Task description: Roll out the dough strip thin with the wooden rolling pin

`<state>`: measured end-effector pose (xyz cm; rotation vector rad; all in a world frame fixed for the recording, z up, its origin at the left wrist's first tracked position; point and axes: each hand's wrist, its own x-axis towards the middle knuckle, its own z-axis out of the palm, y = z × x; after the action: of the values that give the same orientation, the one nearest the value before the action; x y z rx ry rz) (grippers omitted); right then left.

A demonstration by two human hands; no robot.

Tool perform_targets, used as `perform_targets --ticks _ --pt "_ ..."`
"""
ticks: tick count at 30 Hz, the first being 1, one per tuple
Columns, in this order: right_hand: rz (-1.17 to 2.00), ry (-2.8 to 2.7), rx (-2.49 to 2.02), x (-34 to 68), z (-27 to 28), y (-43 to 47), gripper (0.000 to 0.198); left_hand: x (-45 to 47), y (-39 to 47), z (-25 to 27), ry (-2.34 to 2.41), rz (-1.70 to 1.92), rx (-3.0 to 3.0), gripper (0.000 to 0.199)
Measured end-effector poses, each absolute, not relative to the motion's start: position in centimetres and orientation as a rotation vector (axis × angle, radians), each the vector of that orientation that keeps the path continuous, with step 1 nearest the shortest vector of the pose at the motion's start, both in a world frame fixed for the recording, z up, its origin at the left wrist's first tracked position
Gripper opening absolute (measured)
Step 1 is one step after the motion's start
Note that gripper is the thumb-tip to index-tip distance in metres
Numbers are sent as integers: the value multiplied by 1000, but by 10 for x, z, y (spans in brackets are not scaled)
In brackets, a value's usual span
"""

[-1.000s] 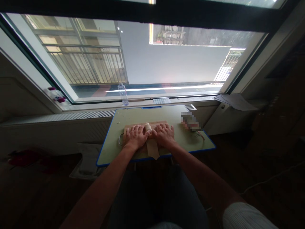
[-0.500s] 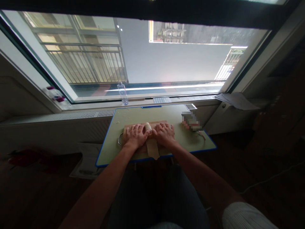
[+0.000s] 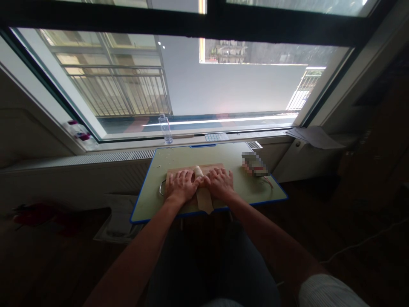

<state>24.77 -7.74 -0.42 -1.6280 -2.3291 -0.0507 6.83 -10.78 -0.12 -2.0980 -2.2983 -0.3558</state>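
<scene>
Palms down, left hand [image 3: 182, 184] and right hand [image 3: 220, 181] flanked the strip [image 3: 204, 201] on the board [image 3: 212, 166] by the near edge of the counter [image 3: 234, 157], either grip's hold impossible to tell, apparently mid-press, the next move seemingly calling for even weight!

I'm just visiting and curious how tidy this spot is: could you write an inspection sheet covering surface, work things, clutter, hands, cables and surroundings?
Surface: green table, blue edging.
Work things: wooden board; pale, dough-like strip, near end reaching over the table's edge.
Clutter: small pale scraps at left; pixelated object at right, unidentifiable.
Hands: left hand and right hand over the board, either side of the strip; undersides hidden.
Cables: pale cord on the floor, right.
Surroundings: window ahead; clear bottle upright on the sill.
</scene>
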Motion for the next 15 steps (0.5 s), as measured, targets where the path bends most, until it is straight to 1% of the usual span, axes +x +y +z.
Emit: perform_targets --ticks 15 --pt "-41 -2322 -1647 243 -8 -62 48 65 -95 0 -2353 -307 -2123 60"
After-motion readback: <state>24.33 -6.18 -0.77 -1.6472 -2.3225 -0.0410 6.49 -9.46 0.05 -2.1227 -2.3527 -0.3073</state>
